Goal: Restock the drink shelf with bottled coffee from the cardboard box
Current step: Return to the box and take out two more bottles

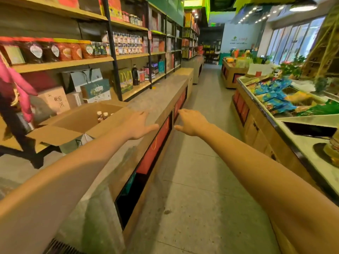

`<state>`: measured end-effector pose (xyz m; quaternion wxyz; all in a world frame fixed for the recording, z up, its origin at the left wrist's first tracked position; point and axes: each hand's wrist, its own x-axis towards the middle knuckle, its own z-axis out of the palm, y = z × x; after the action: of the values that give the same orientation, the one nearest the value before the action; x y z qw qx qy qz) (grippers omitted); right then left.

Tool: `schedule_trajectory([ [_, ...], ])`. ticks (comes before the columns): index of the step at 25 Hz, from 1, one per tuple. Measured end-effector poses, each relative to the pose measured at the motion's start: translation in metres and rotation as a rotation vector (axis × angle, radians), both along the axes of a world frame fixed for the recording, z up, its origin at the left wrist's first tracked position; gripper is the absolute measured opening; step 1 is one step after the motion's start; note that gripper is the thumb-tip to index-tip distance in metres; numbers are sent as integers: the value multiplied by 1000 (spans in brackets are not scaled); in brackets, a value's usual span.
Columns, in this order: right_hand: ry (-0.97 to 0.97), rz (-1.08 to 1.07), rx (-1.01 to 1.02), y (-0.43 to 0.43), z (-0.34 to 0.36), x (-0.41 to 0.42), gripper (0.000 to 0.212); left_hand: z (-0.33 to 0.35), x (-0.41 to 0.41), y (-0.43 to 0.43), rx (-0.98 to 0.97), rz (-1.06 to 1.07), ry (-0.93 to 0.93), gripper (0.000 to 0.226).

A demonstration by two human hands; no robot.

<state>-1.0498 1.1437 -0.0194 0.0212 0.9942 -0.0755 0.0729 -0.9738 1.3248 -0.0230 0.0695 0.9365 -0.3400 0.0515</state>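
Observation:
An open cardboard box (77, 123) sits on the low counter at the left, flaps spread out. Inside it a few bottled coffees (102, 115) show their pale caps. Both my arms stretch forward over the aisle. My left hand (138, 125) hovers just right of the box, above the counter edge, fingers relaxed and spread, holding nothing. My right hand (191, 122) hangs over the floor beside the counter front, also empty with loose fingers. The drink shelf (128, 44) with rows of small bottles stands higher up behind the box.
A long grey counter (161, 99) with red-fronted compartments runs along the left. Shelves above it hold jars, gift boxes and a dark bottle (135, 75). A produce display (275, 99) lines the right side. The tiled aisle floor (201, 162) runs between them.

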Motion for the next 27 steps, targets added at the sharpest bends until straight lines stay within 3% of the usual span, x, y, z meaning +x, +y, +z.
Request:
schedule_trajectory([
  [10, -30, 182, -17, 79, -31, 204, 64, -31, 184, 85, -6, 137, -53, 74],
  [17, -79, 28, 89, 193, -70, 383, 60, -48, 388, 188, -9, 29, -71, 66],
  [22, -22, -81, 212, 265, -89, 473, 51, -66, 500, 234, 10, 24, 74, 65],
  [27, 14, -161, 248, 282, -115, 531, 46, -108, 566, 232, -205, 35, 268, 56],
])
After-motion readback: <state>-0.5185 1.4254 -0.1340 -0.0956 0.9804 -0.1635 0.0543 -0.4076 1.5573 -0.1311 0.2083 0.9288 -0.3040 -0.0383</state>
